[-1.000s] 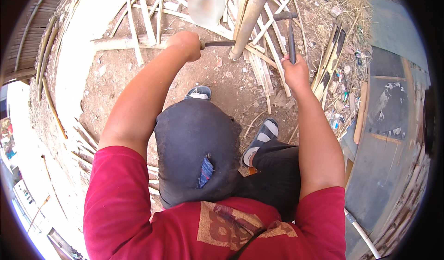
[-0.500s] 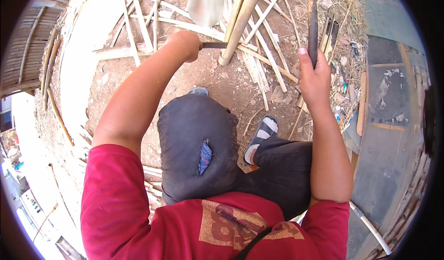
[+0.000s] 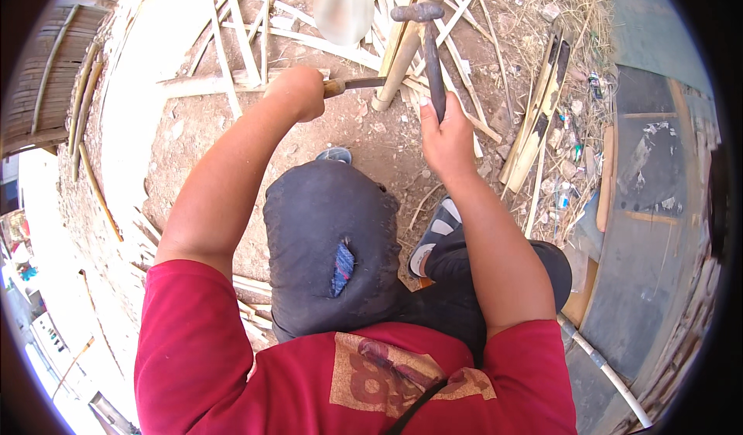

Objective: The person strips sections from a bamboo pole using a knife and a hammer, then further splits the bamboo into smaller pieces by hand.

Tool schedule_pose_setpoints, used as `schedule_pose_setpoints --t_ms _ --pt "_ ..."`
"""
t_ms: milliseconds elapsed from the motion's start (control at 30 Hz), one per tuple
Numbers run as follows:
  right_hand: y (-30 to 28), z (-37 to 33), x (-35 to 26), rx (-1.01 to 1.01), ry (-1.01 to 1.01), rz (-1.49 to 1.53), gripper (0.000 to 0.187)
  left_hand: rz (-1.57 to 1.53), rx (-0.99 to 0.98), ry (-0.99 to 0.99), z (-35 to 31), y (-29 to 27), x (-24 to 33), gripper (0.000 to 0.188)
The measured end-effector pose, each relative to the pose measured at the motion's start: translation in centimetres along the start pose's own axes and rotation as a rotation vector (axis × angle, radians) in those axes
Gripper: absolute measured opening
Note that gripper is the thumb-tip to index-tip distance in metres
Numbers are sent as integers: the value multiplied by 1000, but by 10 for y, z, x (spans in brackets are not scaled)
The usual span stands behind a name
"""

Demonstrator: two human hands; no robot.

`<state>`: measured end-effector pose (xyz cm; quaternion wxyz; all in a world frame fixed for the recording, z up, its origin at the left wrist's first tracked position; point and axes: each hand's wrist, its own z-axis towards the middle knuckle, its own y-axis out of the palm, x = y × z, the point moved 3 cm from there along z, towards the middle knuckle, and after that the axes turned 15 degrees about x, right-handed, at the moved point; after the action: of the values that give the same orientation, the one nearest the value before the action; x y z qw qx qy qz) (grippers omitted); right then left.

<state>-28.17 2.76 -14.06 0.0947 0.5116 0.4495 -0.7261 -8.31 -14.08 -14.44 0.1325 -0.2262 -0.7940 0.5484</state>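
My left hand (image 3: 300, 94) is wrapped round the wooden handle of a knife (image 3: 362, 83). Its dark blade reaches right to the lower part of a bamboo pole (image 3: 399, 62), which leans up and away and shows a long split. How deep the blade sits in the bamboo I cannot tell. In my right hand (image 3: 450, 145) is a hammer (image 3: 432, 63), gripped by its dark handle. The hammer's head is over the bamboo pole in this view, right of and beyond the blade's tip; whether it touches the pole is unclear.
Split bamboo strips (image 3: 309, 44) lie criss-cross on the dirt ahead. Halved bamboo pieces (image 3: 535, 118) rest at right beside straw and litter. A dark panel (image 3: 650, 156) stands far right. My sandalled foot (image 3: 433, 238) is on the ground between my knees.
My right hand has swung the hammer left, from beside the halved bamboo to over the pole. My left hand and the knife have shifted slightly left and nearer to me.
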Motion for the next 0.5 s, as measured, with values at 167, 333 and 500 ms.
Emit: schedule_pose_setpoints --t_ms 167,333,500 --pt "30 -17 48 -200 46 -261 30 -15 36 1 -1 -3 8 29" --pt "10 6 13 -44 -3 -59 29 -2 28 8 1 -15 15 27" --pt "38 -16 72 -161 35 -287 31 41 49 14 2 -13 24 24"
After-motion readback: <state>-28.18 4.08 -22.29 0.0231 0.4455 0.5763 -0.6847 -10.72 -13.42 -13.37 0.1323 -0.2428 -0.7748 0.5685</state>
